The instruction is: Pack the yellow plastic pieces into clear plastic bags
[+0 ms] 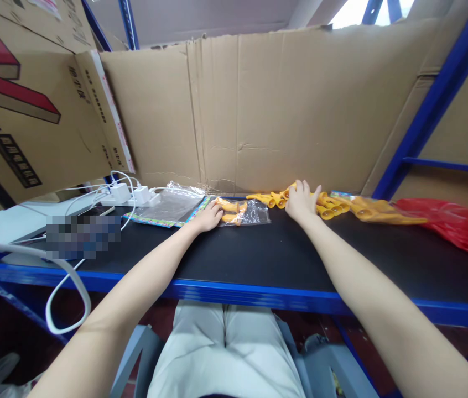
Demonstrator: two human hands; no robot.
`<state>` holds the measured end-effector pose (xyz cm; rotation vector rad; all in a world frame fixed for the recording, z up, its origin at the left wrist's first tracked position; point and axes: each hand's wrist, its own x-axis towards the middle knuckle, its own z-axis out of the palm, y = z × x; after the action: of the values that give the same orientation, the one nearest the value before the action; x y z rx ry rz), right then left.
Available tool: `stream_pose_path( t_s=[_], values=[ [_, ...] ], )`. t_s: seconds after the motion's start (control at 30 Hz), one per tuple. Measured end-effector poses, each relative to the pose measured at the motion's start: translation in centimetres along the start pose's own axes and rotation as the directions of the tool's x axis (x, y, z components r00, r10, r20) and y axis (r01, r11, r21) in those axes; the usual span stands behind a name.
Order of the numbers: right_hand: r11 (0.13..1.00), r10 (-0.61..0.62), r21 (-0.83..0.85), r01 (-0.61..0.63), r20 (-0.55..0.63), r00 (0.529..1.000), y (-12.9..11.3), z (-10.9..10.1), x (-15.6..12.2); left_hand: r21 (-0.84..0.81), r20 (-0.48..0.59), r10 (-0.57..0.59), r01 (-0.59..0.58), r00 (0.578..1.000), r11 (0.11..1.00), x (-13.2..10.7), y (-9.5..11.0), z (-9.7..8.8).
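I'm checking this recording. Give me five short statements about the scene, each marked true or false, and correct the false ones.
1. The left hand is at a clear bag with yellow pieces. True.
2. The right hand rests in the person's lap. False: it is at the loose yellow pile.
3. Red plastic lies to the right of the right hand. True.
4. The tabletop is white. False: it is black.
5. The white plugs are at the right end of the table. False: they are on the left side, beyond the left hand.
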<state>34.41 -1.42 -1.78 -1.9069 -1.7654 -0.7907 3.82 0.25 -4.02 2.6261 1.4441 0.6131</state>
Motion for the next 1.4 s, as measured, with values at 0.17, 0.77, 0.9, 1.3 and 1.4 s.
stream_pose_path(
  t_s=[0.17, 0.77, 0.9, 1.3, 1.4],
  values=[
    [0.990, -0.136, -0.034, 0.136, -0.010, 0.991, -1.0, 0.1, 0.3, -0.023, -0.009, -0.014, 0.014, 1.000, 1.000, -0.2, 0.3, -0.2],
    [0.984, -0.134, 0.008, 0.180, 0.699, 0.702, -6.0, -0.2, 4.6, 0.020, -0.021, 0.003, -0.002, 1.000, 1.000, 0.2, -0.3, 0.4],
    [0.981, -0.188, 0.157, 0.112, 0.653, 0.733, -5.4, -1.6, 5.7, 0.013, -0.026, -0.002, 0.002, 1.000, 1.000, 0.1, -0.1, 0.2],
    [0.692, 0.083, 0.701, -0.174, 0.163, 0.983, -3.5, -4.8, 5.4, -0.011, -0.013, -0.005, 0.005, 1.000, 1.000, 0.2, -0.2, 0.2],
    [0.653, 0.099, 0.742, -0.147, 0.109, 0.989, -3.5, -4.0, 4.1, -0.014, -0.010, 0.003, -0.003, 1.000, 1.000, 0.1, -0.2, 0.2]
  ],
)
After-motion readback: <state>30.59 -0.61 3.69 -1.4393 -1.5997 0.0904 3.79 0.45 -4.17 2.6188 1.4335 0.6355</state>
